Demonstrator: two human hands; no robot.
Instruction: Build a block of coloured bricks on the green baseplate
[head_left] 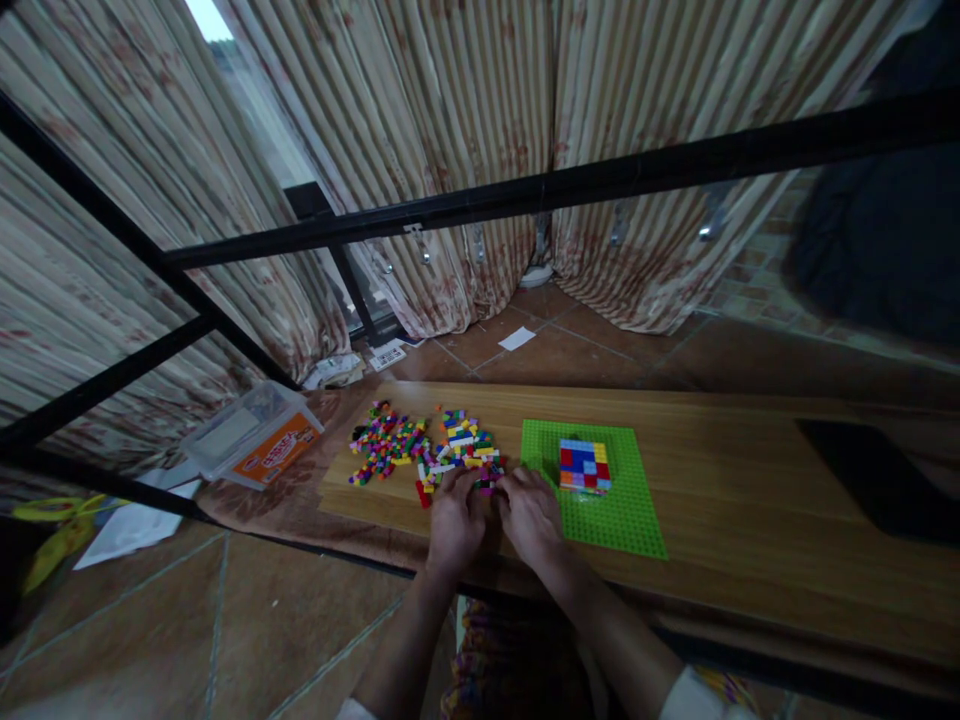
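Note:
My left hand (456, 515) rests at the near edge of a heap of toy bricks (463, 437), its fingers curled down among them. Close beside it on the right, my right hand (529, 508) is also curled, its fingertips against purple toy bricks (486, 484) between the two hands. What the left fingers hold is too small and hidden to make out. To the right lies a green baseplate (622, 515) bearing a square block of joined bricks (584, 465) in blue, red, yellow, white and orange.
Smaller bricks (386, 440) are heaped left on the wooden board (720, 500). Beyond them stands a clear plastic box (255, 435) with an orange label. A dark flat object (885, 480) lies at the right. Black metal bars (480, 205) cross in front of striped curtains (465, 110).

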